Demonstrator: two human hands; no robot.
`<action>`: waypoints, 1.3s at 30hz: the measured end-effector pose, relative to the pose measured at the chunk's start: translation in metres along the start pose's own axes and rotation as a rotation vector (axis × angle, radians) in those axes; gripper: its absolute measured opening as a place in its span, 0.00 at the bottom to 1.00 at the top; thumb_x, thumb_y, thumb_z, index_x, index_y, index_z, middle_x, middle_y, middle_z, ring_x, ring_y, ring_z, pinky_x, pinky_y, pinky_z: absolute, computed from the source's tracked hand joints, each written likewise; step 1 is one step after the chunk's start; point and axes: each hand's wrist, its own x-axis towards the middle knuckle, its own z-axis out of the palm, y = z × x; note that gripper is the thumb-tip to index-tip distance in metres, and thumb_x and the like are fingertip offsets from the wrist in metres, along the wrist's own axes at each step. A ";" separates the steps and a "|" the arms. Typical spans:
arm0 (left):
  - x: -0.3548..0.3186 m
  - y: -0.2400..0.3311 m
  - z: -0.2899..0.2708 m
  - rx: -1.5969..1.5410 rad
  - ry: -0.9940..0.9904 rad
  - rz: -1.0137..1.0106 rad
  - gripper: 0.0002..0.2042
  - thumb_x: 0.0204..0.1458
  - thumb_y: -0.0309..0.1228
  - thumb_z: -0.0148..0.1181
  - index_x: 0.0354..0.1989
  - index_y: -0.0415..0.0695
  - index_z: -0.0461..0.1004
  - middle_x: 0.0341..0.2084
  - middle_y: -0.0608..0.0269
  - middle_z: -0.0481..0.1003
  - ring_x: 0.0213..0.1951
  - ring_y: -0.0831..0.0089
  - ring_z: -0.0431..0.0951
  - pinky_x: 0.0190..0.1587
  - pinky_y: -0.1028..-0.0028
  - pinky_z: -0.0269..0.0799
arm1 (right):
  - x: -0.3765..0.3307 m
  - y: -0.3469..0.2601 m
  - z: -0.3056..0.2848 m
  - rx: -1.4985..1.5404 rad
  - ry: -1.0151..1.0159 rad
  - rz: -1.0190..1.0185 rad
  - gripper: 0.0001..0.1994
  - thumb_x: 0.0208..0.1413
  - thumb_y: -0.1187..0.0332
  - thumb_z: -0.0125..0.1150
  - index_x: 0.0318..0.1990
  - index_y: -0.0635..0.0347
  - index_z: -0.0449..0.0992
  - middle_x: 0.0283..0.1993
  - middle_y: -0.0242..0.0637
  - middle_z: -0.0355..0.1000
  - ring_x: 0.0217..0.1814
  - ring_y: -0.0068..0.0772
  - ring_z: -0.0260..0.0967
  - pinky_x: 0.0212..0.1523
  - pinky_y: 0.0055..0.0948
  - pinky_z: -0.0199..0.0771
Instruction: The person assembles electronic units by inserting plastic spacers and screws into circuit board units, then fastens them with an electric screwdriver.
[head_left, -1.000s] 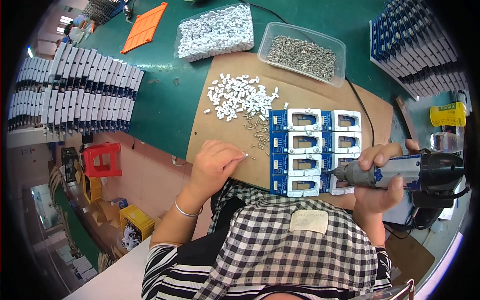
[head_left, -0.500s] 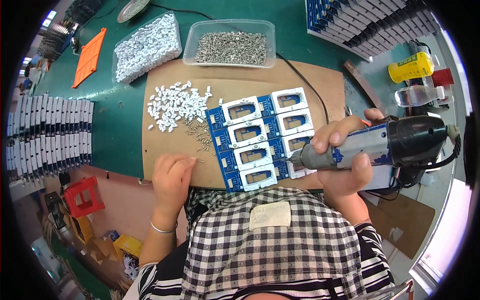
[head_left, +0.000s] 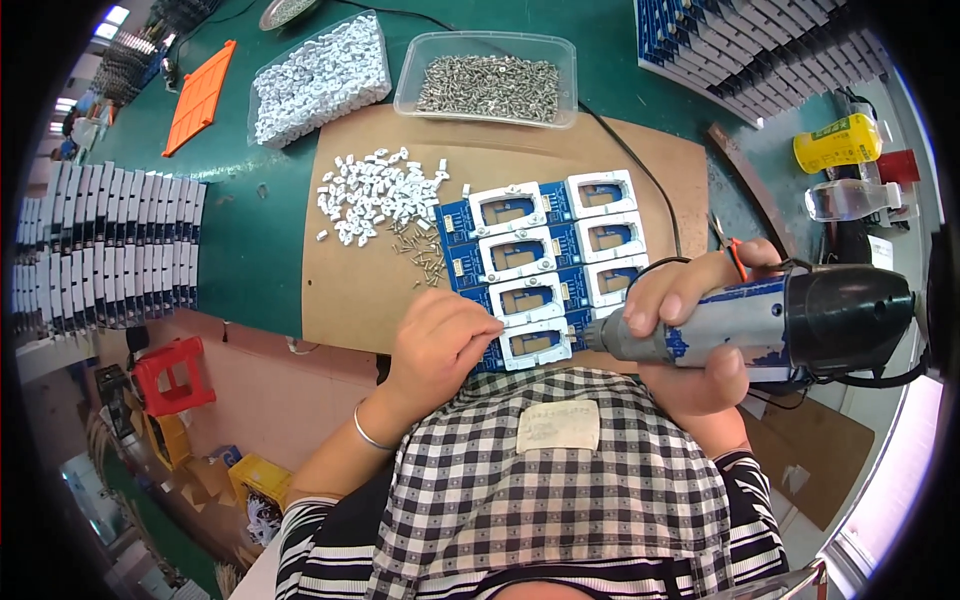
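Note:
My right hand (head_left: 700, 310) is wrapped round a power screwdriver (head_left: 740, 320), grey with worn blue paint and a black rear. Its nose points left, above the nearest part of a blue circuit board panel (head_left: 465, 245), covering part of it. White plastic frames (head_left: 528, 298) sit on the panel in two columns. My left hand (head_left: 440, 340) is pinched closed at the left edge of the nearest frame in the left column. The small screw seen in its fingertips earlier is now hard to make out.
Loose white plastic parts (head_left: 375, 195) and screws (head_left: 425, 255) lie on the brown board (head_left: 340, 290). Behind stand a tub of white parts (head_left: 320, 80) and a clear tub of screws (head_left: 488, 85). Stacked boards (head_left: 130, 240) rise at left; pliers (head_left: 735, 250) and bottles (head_left: 845, 200) lie at right.
My left hand has moved right, from beside the loose screws to the nearest left frame. The screwdriver has shifted slightly lower in view. The whole view has shifted a little.

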 end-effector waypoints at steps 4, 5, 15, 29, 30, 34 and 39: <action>-0.001 -0.002 0.001 0.014 -0.001 0.033 0.07 0.39 0.20 0.66 0.28 0.43 0.77 0.27 0.62 0.75 0.32 0.63 0.73 0.36 0.68 0.70 | -0.001 -0.007 0.007 0.000 0.003 0.043 0.37 0.49 0.53 0.63 0.61 0.56 0.51 0.31 0.35 0.66 0.27 0.35 0.69 0.33 0.36 0.73; -0.002 -0.003 0.000 0.015 0.003 0.044 0.08 0.39 0.20 0.65 0.29 0.43 0.77 0.27 0.62 0.75 0.32 0.63 0.73 0.37 0.67 0.70 | -0.001 -0.010 0.005 0.117 -0.064 0.099 0.37 0.49 0.58 0.67 0.61 0.51 0.50 0.34 0.37 0.68 0.34 0.38 0.70 0.39 0.39 0.73; -0.002 -0.006 0.006 -0.028 0.080 0.103 0.12 0.40 0.19 0.66 0.34 0.40 0.73 0.26 0.60 0.73 0.31 0.62 0.73 0.35 0.67 0.69 | 0.008 0.010 0.023 0.115 -0.509 -0.106 0.34 0.52 0.61 0.67 0.62 0.50 0.50 0.37 0.39 0.71 0.37 0.41 0.72 0.40 0.43 0.70; 0.000 -0.007 0.008 -0.115 0.098 0.129 0.14 0.41 0.20 0.64 0.39 0.40 0.71 0.26 0.59 0.72 0.32 0.61 0.73 0.36 0.65 0.69 | 0.015 0.006 0.036 -0.105 -0.596 -0.088 0.32 0.54 0.65 0.65 0.60 0.50 0.49 0.39 0.44 0.70 0.37 0.44 0.72 0.42 0.44 0.71; 0.000 -0.008 0.009 -0.120 0.109 0.124 0.14 0.41 0.20 0.64 0.39 0.40 0.71 0.26 0.59 0.72 0.32 0.61 0.73 0.36 0.65 0.69 | 0.015 0.010 0.037 -0.110 -0.606 -0.083 0.32 0.54 0.65 0.65 0.60 0.50 0.49 0.39 0.44 0.70 0.37 0.44 0.72 0.42 0.44 0.71; -0.005 -0.010 0.009 -0.155 0.105 0.100 0.15 0.40 0.20 0.64 0.38 0.41 0.71 0.26 0.59 0.72 0.32 0.60 0.73 0.36 0.65 0.69 | 0.017 0.012 0.045 -0.076 -0.680 -0.120 0.32 0.54 0.66 0.66 0.59 0.50 0.49 0.40 0.46 0.70 0.37 0.44 0.72 0.40 0.46 0.71; -0.008 -0.010 0.011 -0.165 0.135 0.098 0.14 0.43 0.23 0.59 0.41 0.41 0.71 0.24 0.60 0.69 0.31 0.61 0.71 0.34 0.66 0.68 | 0.017 0.015 0.048 -0.130 -0.740 -0.130 0.31 0.54 0.60 0.65 0.57 0.48 0.50 0.37 0.42 0.69 0.34 0.42 0.72 0.39 0.43 0.71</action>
